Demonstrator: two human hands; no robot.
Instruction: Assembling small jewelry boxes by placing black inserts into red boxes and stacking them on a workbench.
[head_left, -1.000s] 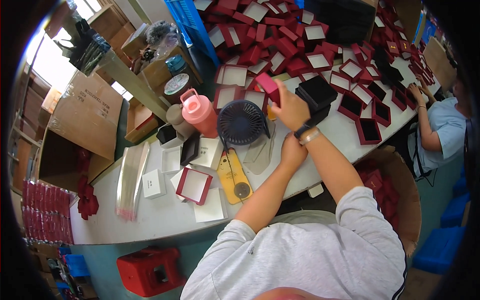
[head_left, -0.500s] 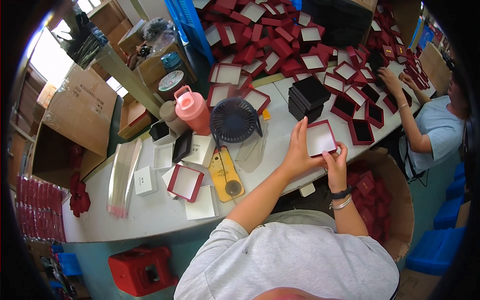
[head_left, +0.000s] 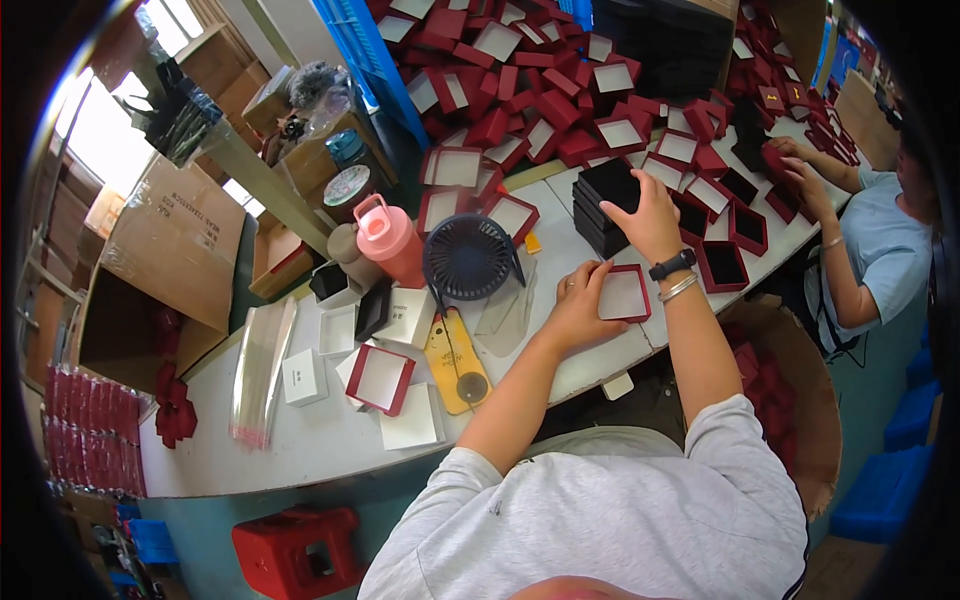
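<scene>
A shallow red box part (head_left: 624,296) with a white inside lies on the table in front of me. My left hand (head_left: 580,312) is closed on its left side, fingers at the far edge and thumb along the near edge. Farther off stands a stack of black square inserts (head_left: 598,225). At the near right corner of its top my right hand (head_left: 652,218) has thumb and fingers spread apart; some fingertips are hidden. Right of the stack are several red boxes (head_left: 722,264) with black insides.
Red box parts (head_left: 500,90) are heaped at the back. A dark fan (head_left: 467,255), pink tumbler (head_left: 388,238), yellow card-like piece (head_left: 453,362) and white boxes (head_left: 304,378) stand left. A carton (head_left: 800,400) of red pieces is below right. A co-worker (head_left: 868,240) handles red boxes.
My right hand has let go of the red box part and moved up to the black stack. My left hand has lowered the box part toward the table. The co-worker's hands have moved.
</scene>
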